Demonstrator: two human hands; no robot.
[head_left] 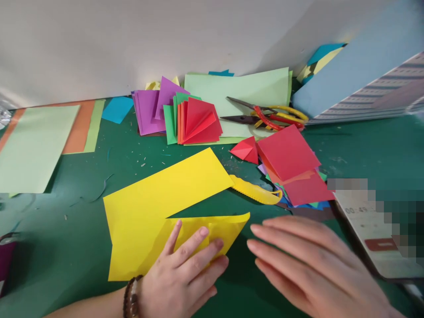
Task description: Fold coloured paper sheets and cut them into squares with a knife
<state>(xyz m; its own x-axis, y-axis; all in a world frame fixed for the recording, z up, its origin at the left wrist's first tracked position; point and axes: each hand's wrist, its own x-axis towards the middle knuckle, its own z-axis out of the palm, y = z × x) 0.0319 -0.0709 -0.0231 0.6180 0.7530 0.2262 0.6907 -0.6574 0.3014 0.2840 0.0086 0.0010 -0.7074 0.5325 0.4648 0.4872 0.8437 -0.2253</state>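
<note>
the left hand [182,269] is laid palm down on the yellow paper sheet [159,198], its fingers [195,245] moderately spread and pressed on a folded flap; no pinch or grip is observed. a beaded bracelet [132,298] is worn on that wrist. the right hand [308,265] is held flat and open, fingers together, just beside the flap's tip, with nothing held. the sheet is placed on a green cutting mat [66,221], and a notch is noted in its right side.

a yellow plastic tool with a wavy edge [255,190] is found touching the sheet's right corner. beyond that corner, a spread of red paper squares [288,152] and a small folded red paper piece [245,150] are laid. further beyond the sheet, a fanned stack of red paper [198,121] and purple paper [149,110] are placed, and scissors with red and yellow handles [265,115] rest on a pale green sheet [238,88]. a timer [364,221] is seen right of the sheet, partly obscured.
</note>
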